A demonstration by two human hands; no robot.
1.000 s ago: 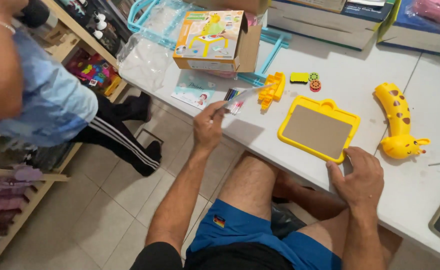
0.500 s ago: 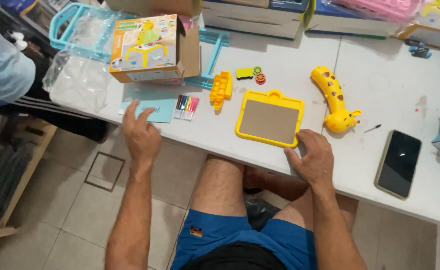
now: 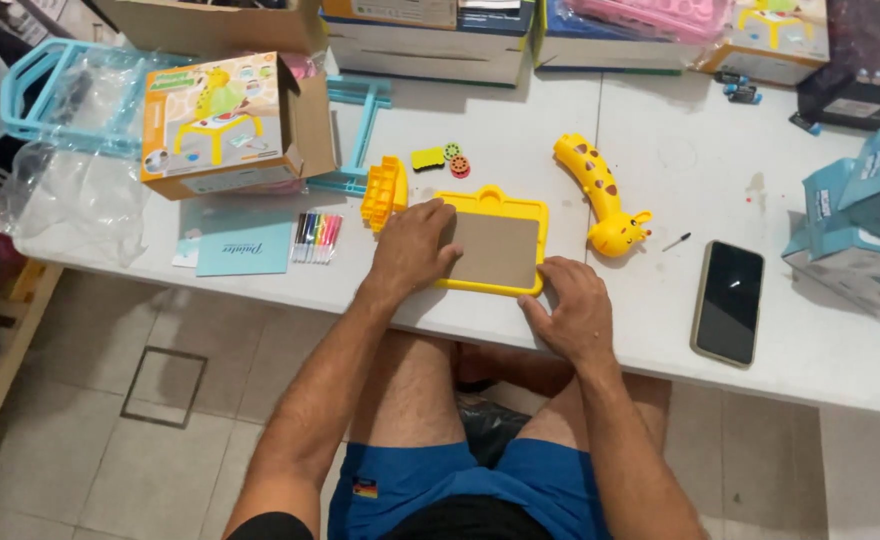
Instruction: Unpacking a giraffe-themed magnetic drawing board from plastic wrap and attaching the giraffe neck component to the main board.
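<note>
Left hand: your left hand (image 3: pixel 412 250) lies palm down with fingers loosely spread over the left edge of the yellow drawing board (image 3: pixel 490 245), gripping nothing.
Right hand: your right hand (image 3: pixel 570 310) rests flat at the board's lower right corner, fingers together, thumb against the frame.
Board position: it lies flat on the white table (image 3: pixel 520 120), close to the near edge, between your two hands.
Handling: it looks like a light, stiff plastic frame around a smooth grey-brown panel. The rounded rim seems the best place to hold it, one hand on each short side. The panel probably marks easily, so keep fingertips off it.
Just left: a yellow plastic bracket piece (image 3: pixel 384 192), then a bundle of coloured markers (image 3: pixel 316 236) and a pale blue booklet (image 3: pixel 245 248).
Just right: a yellow giraffe-shaped toy part (image 3: pixel 600 195), a small dark pin-like tool (image 3: pixel 676 241), and a black phone (image 3: pixel 728 302) lying screen up.
Containers: the illustrated cardboard toy box (image 3: pixel 225 122) stands with its side flap open; its contents are hidden. Closed boxes line the far edge. A clear plastic bag (image 3: pixel 80 205) lies crumpled and looks empty.
</note>
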